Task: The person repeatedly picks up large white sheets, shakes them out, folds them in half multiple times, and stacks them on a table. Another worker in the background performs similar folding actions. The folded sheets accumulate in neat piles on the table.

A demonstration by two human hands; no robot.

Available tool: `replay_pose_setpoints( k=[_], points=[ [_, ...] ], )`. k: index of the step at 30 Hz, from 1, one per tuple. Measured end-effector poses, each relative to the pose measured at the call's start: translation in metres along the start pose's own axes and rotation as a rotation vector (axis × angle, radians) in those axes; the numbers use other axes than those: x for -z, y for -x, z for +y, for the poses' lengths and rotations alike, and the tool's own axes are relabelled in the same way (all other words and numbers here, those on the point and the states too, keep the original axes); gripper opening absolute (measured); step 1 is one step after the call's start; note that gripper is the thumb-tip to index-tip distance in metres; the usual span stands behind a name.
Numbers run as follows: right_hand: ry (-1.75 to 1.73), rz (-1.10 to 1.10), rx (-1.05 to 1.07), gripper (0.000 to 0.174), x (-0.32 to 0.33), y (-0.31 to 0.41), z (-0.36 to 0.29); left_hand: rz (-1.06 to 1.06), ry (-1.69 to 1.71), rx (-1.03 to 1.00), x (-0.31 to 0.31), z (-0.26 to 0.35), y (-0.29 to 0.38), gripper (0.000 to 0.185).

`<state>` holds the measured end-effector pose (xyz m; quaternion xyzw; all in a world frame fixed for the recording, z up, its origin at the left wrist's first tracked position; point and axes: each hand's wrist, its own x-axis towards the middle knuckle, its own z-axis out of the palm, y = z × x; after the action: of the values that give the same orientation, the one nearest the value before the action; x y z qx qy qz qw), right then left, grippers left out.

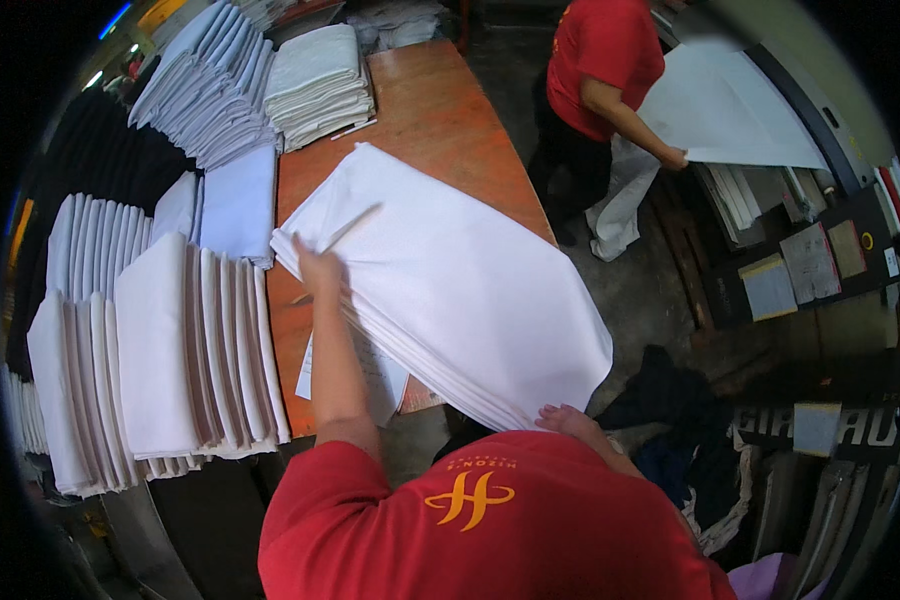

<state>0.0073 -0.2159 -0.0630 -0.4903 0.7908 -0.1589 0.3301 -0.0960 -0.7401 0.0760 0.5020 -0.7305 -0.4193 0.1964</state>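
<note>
A large folded white cloth (465, 277) lies partly on the wooden table (435, 97) and reaches past its right edge toward my body. Several layers show along its near long edge. At its left end my left hand (320, 268) grips the layered edge, with creases running out from the fingers. Close to my shirt, my right hand (581, 429) holds the near corner, its fingertips over the fabric and the rest partly hidden. Papers with handwriting (379, 375) lie beneath the cloth, beside my left forearm.
Folded cream cloths (202, 352) and pale blue cloths (210, 97) stand in stacks at left. An off-white stack (319, 82) sits at the table's far end, beside a white pen (354, 130). Another person (607, 67) handles a white sheet (735, 105) at a machine on the right. Dark fabric (660, 405) lies below.
</note>
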Motion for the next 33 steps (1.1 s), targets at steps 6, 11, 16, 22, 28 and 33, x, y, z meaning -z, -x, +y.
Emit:
replay_pose_setpoints(
  k=[6,11,16,22,28,33],
  points=[
    [-0.384,0.454,0.055,0.040,0.092,0.025,-0.082,0.322,-0.169,0.111,0.019,-0.102,-0.053,0.088],
    [-0.361,0.534,0.100,0.043,0.134,0.020,-0.085,0.135,-0.329,0.259,-0.015,-0.044,-0.043,0.129],
    [-0.229,0.762,0.144,0.056,0.203,0.020,-0.111,0.118,0.080,0.026,0.003,-0.026,-0.095,0.110],
    [-0.426,0.465,0.096,0.054,0.137,0.049,-0.099,0.244,0.005,-0.093,0.037,-0.068,-0.105,0.102],
    [-0.402,0.374,0.078,0.036,0.066,0.031,-0.057,0.579,-0.327,-0.327,0.018,-0.085,-0.029,0.076],
    [-0.344,0.353,0.111,0.034,0.060,0.023,-0.046,-0.313,-0.152,-0.787,-0.068,-0.051,0.095,0.054]
  ],
)
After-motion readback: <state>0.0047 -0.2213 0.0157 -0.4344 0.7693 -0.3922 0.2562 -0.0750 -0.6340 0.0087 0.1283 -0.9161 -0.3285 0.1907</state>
